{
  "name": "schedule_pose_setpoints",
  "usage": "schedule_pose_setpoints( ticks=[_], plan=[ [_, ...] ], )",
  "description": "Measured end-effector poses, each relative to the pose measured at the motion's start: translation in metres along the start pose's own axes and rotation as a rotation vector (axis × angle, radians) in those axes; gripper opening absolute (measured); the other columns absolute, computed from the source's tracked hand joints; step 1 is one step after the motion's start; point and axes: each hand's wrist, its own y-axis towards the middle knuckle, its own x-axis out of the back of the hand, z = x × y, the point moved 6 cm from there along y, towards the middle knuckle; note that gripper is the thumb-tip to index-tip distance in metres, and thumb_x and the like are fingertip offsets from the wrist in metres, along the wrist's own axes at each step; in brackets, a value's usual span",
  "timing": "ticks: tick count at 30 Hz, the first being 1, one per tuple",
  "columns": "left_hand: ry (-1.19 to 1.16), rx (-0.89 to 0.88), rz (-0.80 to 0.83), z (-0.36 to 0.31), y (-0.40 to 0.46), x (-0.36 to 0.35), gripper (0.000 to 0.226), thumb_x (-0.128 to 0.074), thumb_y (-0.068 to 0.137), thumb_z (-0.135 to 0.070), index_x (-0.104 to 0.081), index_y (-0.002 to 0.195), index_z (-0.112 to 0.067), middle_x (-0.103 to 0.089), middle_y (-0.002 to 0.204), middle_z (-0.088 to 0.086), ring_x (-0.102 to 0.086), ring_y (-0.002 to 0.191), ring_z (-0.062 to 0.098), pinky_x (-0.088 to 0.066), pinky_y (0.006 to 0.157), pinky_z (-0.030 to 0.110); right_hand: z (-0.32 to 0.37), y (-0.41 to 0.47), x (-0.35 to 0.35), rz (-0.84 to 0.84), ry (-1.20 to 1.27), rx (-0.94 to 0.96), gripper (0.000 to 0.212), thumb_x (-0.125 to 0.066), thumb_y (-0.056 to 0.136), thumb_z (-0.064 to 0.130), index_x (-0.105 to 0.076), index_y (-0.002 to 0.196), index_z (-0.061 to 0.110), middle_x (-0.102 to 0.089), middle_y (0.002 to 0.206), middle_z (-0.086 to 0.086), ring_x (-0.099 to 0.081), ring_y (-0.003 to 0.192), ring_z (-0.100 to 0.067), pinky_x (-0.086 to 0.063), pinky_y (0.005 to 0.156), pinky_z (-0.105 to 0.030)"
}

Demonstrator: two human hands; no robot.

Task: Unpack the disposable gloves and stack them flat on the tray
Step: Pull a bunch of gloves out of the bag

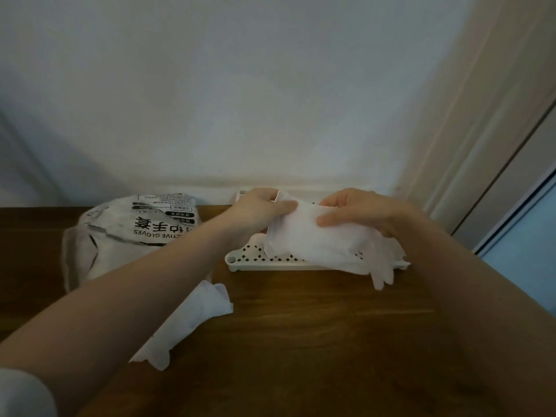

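Observation:
A white disposable glove (310, 236) hangs above the white perforated tray (258, 261), held by both hands. My left hand (258, 209) pinches its left upper edge and my right hand (358, 210) grips its right upper edge. Under it, other white gloves (388, 263) lie on the tray, their fingers drooping over the tray's right front corner. The glove package (132, 233), a crumpled pale bag with black print, stands to the left of the tray. Another folded white glove (189, 320) lies on the wooden table beneath my left forearm.
The wooden table (316, 341) stretches toward me in front of the tray. A pale wall rises right behind the tray and bag. A door frame (481, 145) and a glass pane stand at the right.

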Motion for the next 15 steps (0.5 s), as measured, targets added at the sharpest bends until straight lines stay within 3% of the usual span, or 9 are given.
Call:
schedule_pose_setpoints(
  ticks=[3, 8, 12, 15],
  plan=[
    [0.053, -0.052, -0.072, 0.002, 0.006, 0.0, 0.024, -0.051, 0.095, -0.024, -0.057, 0.109, -0.005, -0.064, 0.096, 0.006, -0.062, 0.081, 0.016, -0.052, 0.064, 0.022, -0.026, 0.003, 0.014, 0.055, -0.085, -0.122, 0.019, -0.069, 0.08, 0.018, -0.068, 0.094, 0.005, -0.072, 0.085, -0.008, -0.07, 0.074, -0.02, -0.054, 0.062, -0.027],
    [0.298, -0.083, -0.184, 0.01, 0.019, 0.007, 0.017, -0.048, 0.096, -0.031, -0.048, 0.102, -0.015, -0.061, 0.086, 0.005, -0.06, 0.069, 0.018, -0.051, 0.059, 0.028, -0.054, 0.006, 0.039, -0.048, 0.189, -0.203, 0.033, -0.068, 0.074, 0.02, -0.063, 0.099, -0.002, -0.071, 0.087, -0.012, -0.07, 0.071, -0.02, -0.056, 0.06, -0.027],
    [0.472, -0.089, -0.284, 0.015, 0.032, 0.011, 0.015, -0.047, 0.097, -0.027, -0.044, 0.097, -0.012, -0.056, 0.074, 0.001, -0.054, 0.051, 0.011, -0.037, 0.037, 0.012, -0.057, 0.014, 0.054, -0.337, -0.01, -0.2, 0.025, -0.07, 0.083, 0.02, -0.064, 0.097, 0.001, -0.068, 0.088, -0.01, -0.065, 0.067, -0.016, -0.054, 0.059, -0.025],
    [0.605, -0.087, -0.294, 0.022, 0.039, 0.009, 0.018, -0.047, 0.097, -0.026, -0.045, 0.1, -0.008, -0.058, 0.089, 0.009, -0.056, 0.067, 0.019, -0.043, 0.055, 0.022, -0.052, 0.019, 0.055, -0.55, -0.353, -0.243, 0.03, -0.071, 0.083, 0.024, -0.061, 0.108, 0.01, -0.061, 0.108, -0.008, -0.058, 0.09, -0.02, -0.049, 0.076, -0.031]
  ],
)
